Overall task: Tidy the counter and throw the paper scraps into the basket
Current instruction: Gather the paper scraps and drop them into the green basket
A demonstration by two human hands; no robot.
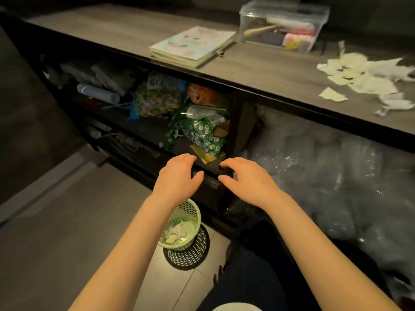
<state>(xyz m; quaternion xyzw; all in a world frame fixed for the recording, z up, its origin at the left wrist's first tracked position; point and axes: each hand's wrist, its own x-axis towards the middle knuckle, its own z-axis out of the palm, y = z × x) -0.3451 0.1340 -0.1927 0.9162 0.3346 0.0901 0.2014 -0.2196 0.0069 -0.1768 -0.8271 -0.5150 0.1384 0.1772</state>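
On the surface (258, 70), the book (190, 47) lies left of the box (284, 25); paper scraps (363, 77) lie right of the book; the basket (182, 225) stands on the floor below

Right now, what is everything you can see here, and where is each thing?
counter: one, grey-brown wood grain, across the top
paper scraps: many, white, counter's right end
book: one, pale pastel cover, counter middle
storage box: one, clear plastic, behind the book to the right
snack bags: several, green, orange and floral, shelf under the counter
basket: one, pale green, on the floor, some white scraps inside
plastic wrap: a clear heap, under the counter's right side
left hand: open, empty, above the basket
right hand: open, empty, beside the left
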